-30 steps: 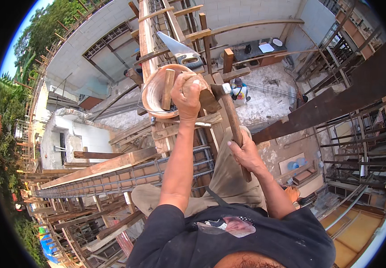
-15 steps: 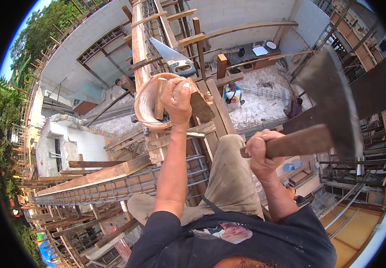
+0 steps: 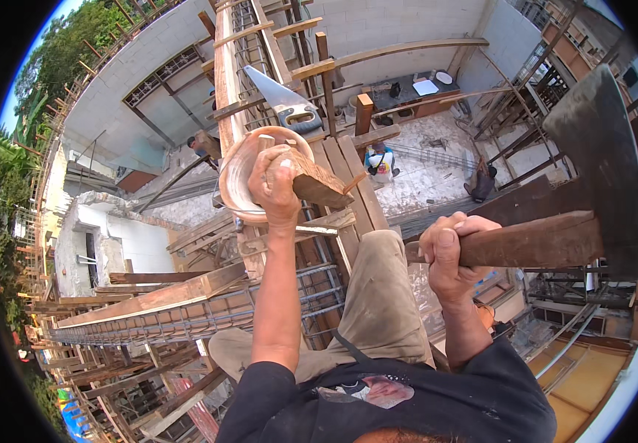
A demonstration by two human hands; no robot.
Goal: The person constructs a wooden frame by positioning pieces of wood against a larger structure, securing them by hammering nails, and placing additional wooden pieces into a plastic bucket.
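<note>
A single head-worn fisheye view is given, aimed steeply downward from high on a timber scaffold. The raised hands are seen close up in the centre, while the courtyard floor (image 3: pixel 437 177) lies far below. Straight beams are bent toward the rim.

The left hand (image 3: pixel 274 184) covers the middle of the wooden block (image 3: pixel 317 183), so how its fingers meet the wood cannot be told. Behind the block, part of the curved wooden piece (image 3: pixel 239 177) is hidden. The right hand (image 3: pixel 448 255) hides the hatchet (image 3: pixel 599 170) handle's end. Above the block, the handsaw (image 3: pixel 283 100) is partly blocked by timber.
</note>
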